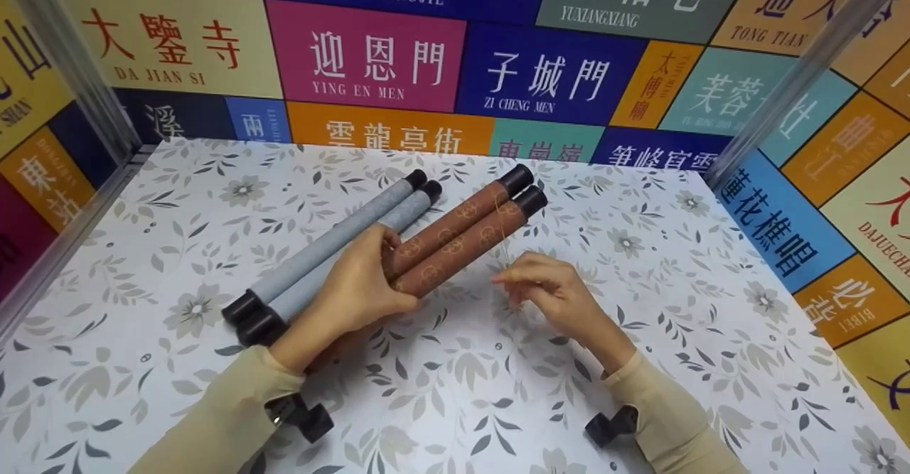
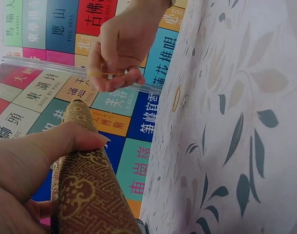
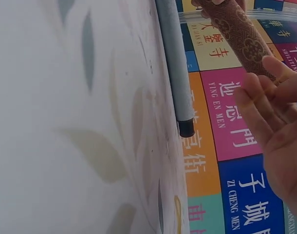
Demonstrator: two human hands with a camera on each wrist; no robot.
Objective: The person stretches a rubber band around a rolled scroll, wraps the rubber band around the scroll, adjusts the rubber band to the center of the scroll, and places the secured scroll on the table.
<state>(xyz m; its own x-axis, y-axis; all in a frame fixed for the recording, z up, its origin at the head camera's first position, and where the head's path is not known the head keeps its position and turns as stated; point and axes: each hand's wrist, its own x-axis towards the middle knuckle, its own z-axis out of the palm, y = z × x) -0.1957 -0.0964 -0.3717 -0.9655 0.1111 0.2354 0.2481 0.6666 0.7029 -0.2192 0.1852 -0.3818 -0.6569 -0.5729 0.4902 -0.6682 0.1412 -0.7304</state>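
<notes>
My left hand (image 1: 362,275) grips a rolled brown scroll (image 1: 455,239), a pair of rolls side by side with gold patterns and black end caps. Its lower end is hidden behind the hand and forearm. In the left wrist view the thumb lies along the patterned brown surface. To the right of the scroll, apart from it in the head view, is my right hand (image 1: 551,293) with bent fingers. A thin yellow rubber band (image 2: 109,74) runs across those fingers. Left of the brown scroll, a rolled pale grey scroll (image 1: 327,239) with black end caps lies on the table.
Another yellow rubber band (image 2: 176,98) lies on the table (image 1: 711,360), which has a leaf and flower print. Colourful panels (image 1: 370,55) with writing stand behind it. Metal posts (image 1: 796,69) rise at the back corners.
</notes>
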